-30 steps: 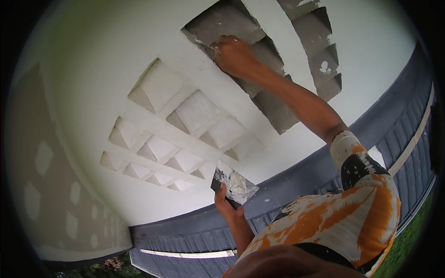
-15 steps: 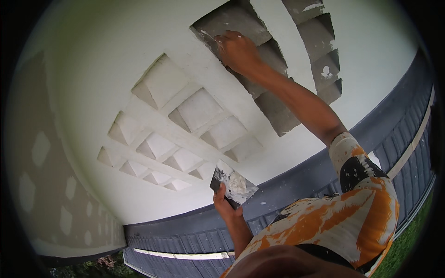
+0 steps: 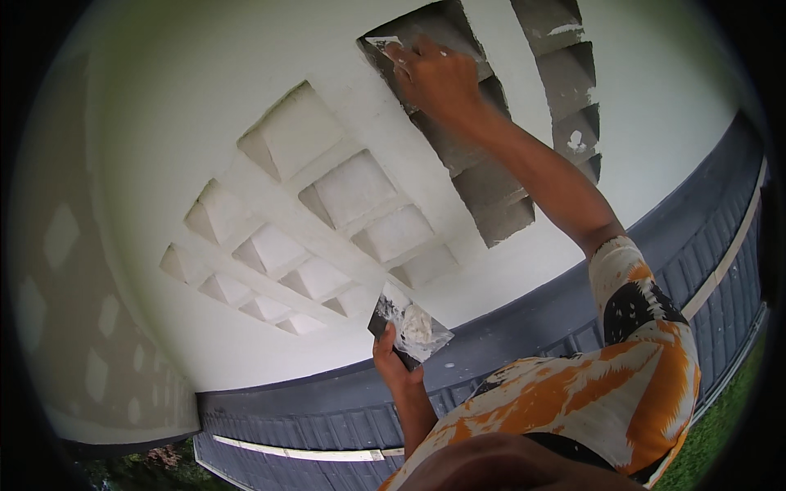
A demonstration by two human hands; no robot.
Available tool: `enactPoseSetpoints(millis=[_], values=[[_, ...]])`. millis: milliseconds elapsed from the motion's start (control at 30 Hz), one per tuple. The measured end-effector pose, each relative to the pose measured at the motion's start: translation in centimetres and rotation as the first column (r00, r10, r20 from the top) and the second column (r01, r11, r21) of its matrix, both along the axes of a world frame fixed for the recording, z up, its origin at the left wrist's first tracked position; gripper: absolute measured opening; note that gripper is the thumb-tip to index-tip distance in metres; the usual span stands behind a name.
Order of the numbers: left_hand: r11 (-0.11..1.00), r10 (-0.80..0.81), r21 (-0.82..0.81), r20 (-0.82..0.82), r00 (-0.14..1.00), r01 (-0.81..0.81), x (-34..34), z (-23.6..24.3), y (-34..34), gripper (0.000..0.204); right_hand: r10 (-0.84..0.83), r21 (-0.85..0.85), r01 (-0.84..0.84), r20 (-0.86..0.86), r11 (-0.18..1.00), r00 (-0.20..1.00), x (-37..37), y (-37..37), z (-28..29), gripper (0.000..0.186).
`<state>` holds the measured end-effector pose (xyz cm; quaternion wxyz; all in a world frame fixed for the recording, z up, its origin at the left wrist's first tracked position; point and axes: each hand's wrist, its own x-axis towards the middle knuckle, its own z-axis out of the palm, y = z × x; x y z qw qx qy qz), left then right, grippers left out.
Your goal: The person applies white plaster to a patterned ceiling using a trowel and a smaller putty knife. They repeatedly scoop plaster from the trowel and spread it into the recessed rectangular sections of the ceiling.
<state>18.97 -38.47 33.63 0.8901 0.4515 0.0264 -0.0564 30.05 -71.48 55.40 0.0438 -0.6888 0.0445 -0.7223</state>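
High up on the white wall, my right hand [image 3: 442, 80] is closed on a putty knife [image 3: 381, 40]. Only a small, white-smeared corner of its blade shows, at the upper left edge of a dark grey recess [image 3: 446, 23]; the handle is hidden by my fingers. Lower down, my left hand [image 3: 397, 364] grips a dark, flat plasterer's board [image 3: 379, 324] by its near side, thumb on top. A lump of white filler [image 3: 417, 326] sits on the board, with smears around it.
Pale, smooth recesses [image 3: 304, 131] lie left of the dark column, and another grey column [image 3: 571, 69] with white patches stands to the right. Below the wall runs a dark ribbed roof [image 3: 327, 430] with a pale strip [image 3: 303, 452]. A patched grey wall [image 3: 74, 303] borders the left.
My right hand has shifted slightly right in the picture and turned, and the blade's white corner now shows. My left hand and the board have hardly moved. The wall sits a little differently in view.
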Motion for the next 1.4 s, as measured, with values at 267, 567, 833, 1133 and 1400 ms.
enactPoseSetpoints(millis=[267,567,833,1133,1400], values=[[0.998,-0.069,-0.009,-0.044,0.997,0.069,0.2,0.3,-0.4,0.038,-0.133,-0.202,0.065,-0.345,0.977,0.929,1.4,2.8,-0.1,0.022],[0.914,-0.222,-0.364,-0.073,0.972,0.182,2.0,-0.1,-0.3,0.027,0.77,0.291,-0.725,-0.388,0.624,0.506,-10.7,6.1,-8.4,0.024],[0.724,-0.443,-0.629,-0.112,0.89,0.282,3.0,3.0,-0.6,0.028,0.537,-0.075,-0.718,-0.612,0.692,0.581,-14.6,7.3,-16.3,0.024],[0.869,-0.265,-0.458,-0.116,0.957,0.186,1.1,3.3,-0.5,0.008,0.602,0.381,-0.604,0.141,0.7,0.786,-2.8,0.7,-7.5,0.022],[0.927,-0.084,-0.374,-0.158,0.984,0.018,-1.8,1.5,0.0,0.016,0.439,0.43,-0.396,0.0,0.811,0.899,3.0,1.8,-2.7,0.026]])
